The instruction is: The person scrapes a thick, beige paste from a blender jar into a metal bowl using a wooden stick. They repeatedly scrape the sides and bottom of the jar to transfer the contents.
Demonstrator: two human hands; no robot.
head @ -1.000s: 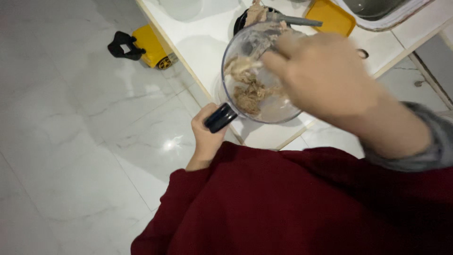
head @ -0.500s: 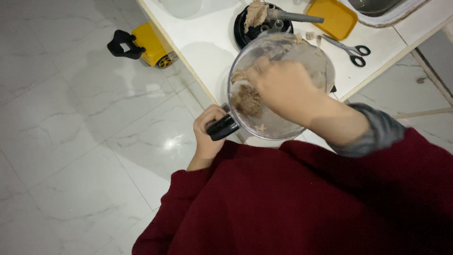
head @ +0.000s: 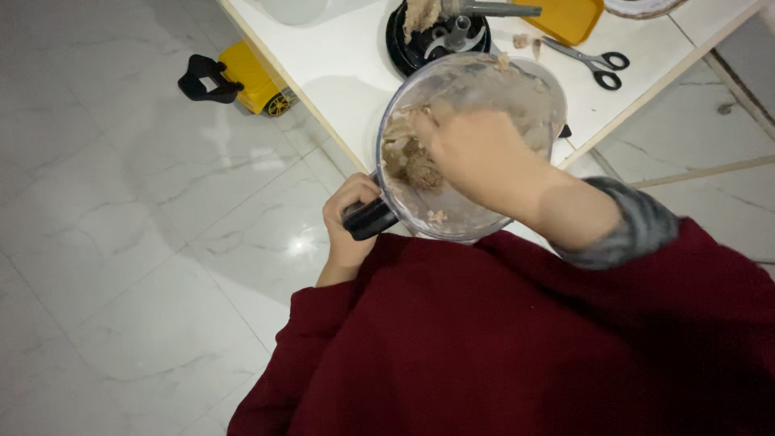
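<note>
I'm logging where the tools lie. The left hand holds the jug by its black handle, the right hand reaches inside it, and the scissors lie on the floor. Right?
Not quite. The scissors lie on the white table, as the head view shows. The left hand does hold the jug by its black handle, and the right hand reaches inside.

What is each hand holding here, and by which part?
Left hand grips the clear jug by its black handle. Right hand reaches inside, into the beige paste.
</note>
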